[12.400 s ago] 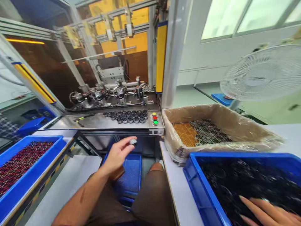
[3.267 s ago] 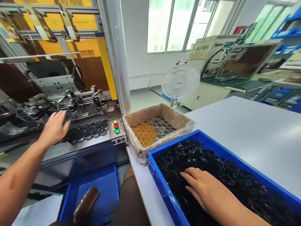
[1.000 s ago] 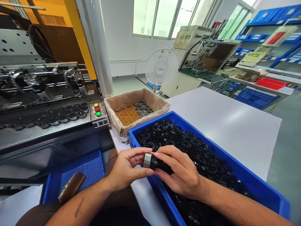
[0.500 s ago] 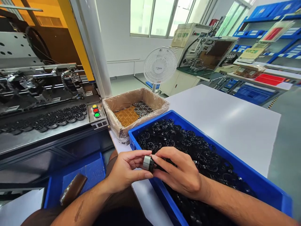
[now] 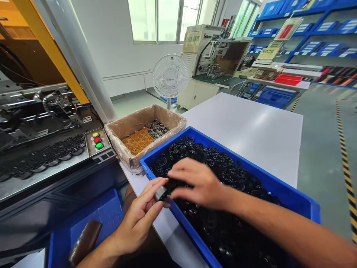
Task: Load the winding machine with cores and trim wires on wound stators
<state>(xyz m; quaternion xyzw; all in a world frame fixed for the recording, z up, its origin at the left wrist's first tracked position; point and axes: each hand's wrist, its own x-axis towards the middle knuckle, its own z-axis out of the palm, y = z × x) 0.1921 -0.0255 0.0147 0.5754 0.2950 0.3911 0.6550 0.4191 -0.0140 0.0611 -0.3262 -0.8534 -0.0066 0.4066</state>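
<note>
My left hand [image 5: 136, 217] pinches a short silver ring with a black part in it [image 5: 161, 192] between thumb and fingers, just off the near corner of a blue bin. My right hand [image 5: 199, 184] is over that bin, slightly blurred, its thumb and fingers apart close to the ring; nothing shows in its grasp. Many loose black round plastic parts [image 5: 231, 169] fill the blue bin [image 5: 253, 167]. The ring's far side is partly hidden by my left fingers.
A plastic-lined carton [image 5: 115, 136] with orange and silver round parts stands behind the bin on the white table [image 5: 237, 123]. At left are a button box [image 5: 90, 143] and rows of black rings [image 5: 44, 158] on a machine bed. A fan [image 5: 170, 77] stands behind.
My right hand has come off the ring part and its fingers have spread. My left hand keeps hold of the ring, now tilted. The view has turned to the right.
</note>
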